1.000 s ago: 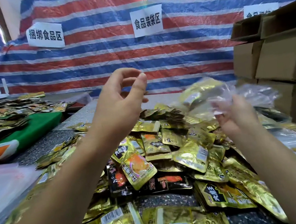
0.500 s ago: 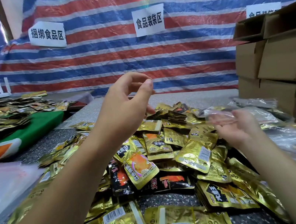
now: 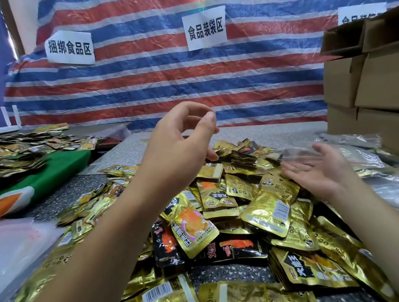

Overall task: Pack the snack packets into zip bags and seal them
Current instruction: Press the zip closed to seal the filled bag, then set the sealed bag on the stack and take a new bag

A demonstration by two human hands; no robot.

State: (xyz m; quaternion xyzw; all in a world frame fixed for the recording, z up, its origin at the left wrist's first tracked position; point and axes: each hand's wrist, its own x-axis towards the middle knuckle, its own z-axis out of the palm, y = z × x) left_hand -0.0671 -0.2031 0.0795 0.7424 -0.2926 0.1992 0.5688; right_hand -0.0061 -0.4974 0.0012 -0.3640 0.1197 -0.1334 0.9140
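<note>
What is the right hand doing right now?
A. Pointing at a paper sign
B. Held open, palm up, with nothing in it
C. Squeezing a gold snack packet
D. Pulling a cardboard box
B: the right hand is spread flat with the palm up and straight fingers above the pile of snack packets, gripping nothing.
</note>
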